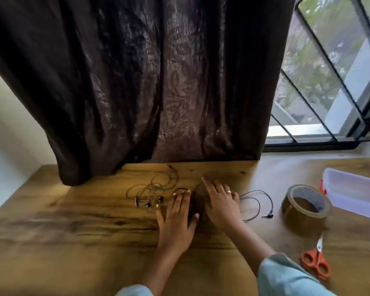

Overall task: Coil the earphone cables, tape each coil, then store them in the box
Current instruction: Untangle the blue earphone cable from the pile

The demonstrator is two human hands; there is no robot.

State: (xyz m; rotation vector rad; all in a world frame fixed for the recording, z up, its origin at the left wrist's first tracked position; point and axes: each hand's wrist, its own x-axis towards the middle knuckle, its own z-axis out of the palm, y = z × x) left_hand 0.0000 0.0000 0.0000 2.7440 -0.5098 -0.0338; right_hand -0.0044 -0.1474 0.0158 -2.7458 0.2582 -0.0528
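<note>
Left hand (175,221) and right hand (221,205) lay flat on surface (90,236), fingers (181,202) spread; black cable (257,191) ran sideways, plug (267,216) toward tape roll (297,220)

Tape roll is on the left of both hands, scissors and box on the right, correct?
No. The head view shows the tape roll to the right of the left hand and right hand, not the left. Scissors and box are on the right, as said.

Wood-grain table (73,231), glossy tape roll (305,205), translucent plastic box (350,189).
</note>
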